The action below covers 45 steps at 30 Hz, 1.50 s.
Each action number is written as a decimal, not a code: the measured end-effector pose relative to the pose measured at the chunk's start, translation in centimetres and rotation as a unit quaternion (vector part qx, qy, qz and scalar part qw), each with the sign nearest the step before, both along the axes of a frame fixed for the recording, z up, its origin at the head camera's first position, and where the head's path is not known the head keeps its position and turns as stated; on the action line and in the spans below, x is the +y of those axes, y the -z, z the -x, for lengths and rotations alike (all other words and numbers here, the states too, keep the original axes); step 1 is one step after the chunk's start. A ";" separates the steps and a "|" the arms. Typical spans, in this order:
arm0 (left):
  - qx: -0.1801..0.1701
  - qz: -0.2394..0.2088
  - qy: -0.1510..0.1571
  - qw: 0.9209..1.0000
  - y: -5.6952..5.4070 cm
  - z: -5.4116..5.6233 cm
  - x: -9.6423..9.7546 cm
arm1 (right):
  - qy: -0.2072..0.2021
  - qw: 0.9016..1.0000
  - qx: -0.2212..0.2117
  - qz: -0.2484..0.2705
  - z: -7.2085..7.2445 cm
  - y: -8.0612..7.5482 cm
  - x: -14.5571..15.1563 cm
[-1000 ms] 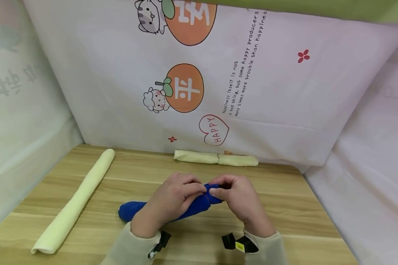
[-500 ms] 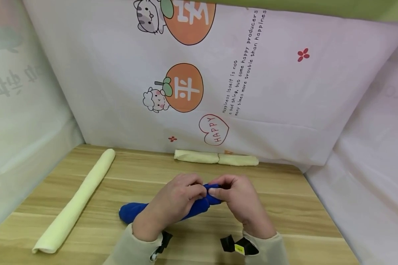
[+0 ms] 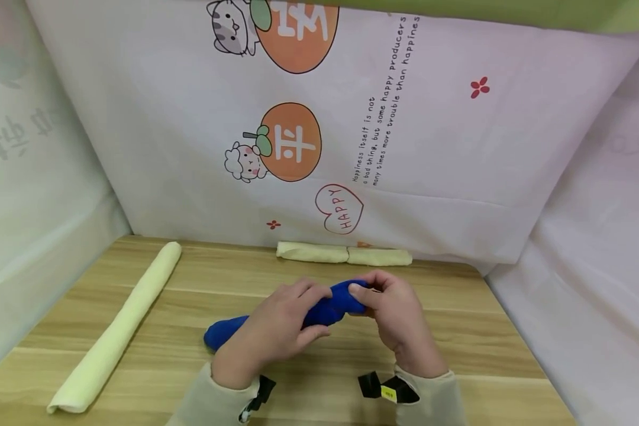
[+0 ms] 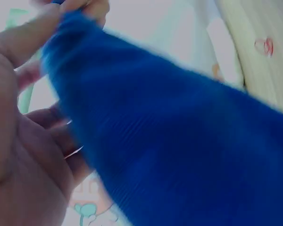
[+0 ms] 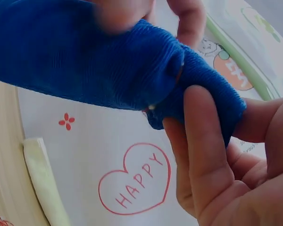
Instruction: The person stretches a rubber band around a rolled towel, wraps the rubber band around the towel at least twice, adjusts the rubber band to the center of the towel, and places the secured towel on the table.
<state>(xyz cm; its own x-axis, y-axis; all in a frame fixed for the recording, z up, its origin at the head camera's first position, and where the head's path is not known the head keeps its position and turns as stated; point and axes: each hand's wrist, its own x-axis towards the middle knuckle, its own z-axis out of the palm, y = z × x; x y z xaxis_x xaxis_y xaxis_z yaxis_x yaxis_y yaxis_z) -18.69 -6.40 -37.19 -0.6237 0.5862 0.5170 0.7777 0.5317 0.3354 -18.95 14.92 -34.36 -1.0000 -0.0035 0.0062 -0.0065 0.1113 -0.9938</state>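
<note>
As the head view shows, my right hand pinches the right end of a blue cloth roll over the table; my left hand spans it, whether gripping I cannot tell. Left wrist: the ribbed fabric should handle light, soft and scarcely slippery. Right wrist: beside what looks like a thin band, the folded end offers, I judge, the firmest hold.

This place is like a small booth: white sheets stand around the wood-grain desk at left, right and back, printed with cartoon animals and one "HAPPY" heart. The room type I cannot tell.
</note>
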 end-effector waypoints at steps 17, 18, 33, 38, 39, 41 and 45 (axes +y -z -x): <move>-0.131 -0.010 0.025 0.991 0.0 0.6 -1.2 | -0.035 0.974 0.112 -0.194 -0.9 -0.3 0.1; -0.139 -0.006 0.023 0.990 0.0 0.6 -1.2 | -0.033 0.975 0.101 -0.194 -0.9 -0.2 0.0; -0.131 0.019 -0.019 0.991 0.4 0.5 -0.9 | -0.194 0.949 0.169 -0.182 -0.3 0.3 0.7; -0.130 0.013 0.007 0.991 0.5 0.7 -1.1 | -0.160 0.952 0.188 -0.183 -0.1 0.5 0.7; -0.131 0.012 0.015 0.991 0.5 0.8 -1.1 | -0.149 0.954 0.182 -0.183 -0.1 0.5 0.7; -0.136 0.015 0.020 0.990 0.6 0.9 -1.2 | -0.139 0.960 0.168 -0.174 -0.1 0.5 0.8; -0.144 0.000 0.014 0.989 0.6 0.8 -1.4 | -0.127 0.965 0.138 -0.181 -0.2 0.2 0.9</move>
<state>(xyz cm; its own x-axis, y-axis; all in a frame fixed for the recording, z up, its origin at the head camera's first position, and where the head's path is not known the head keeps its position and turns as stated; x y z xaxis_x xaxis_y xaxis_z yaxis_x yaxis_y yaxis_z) -19.53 -7.83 -37.83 -0.7288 0.6055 0.3199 0.6641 0.5110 0.5458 -18.77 15.82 -34.60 -0.9273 -0.2998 0.2241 -0.3377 0.4120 -0.8463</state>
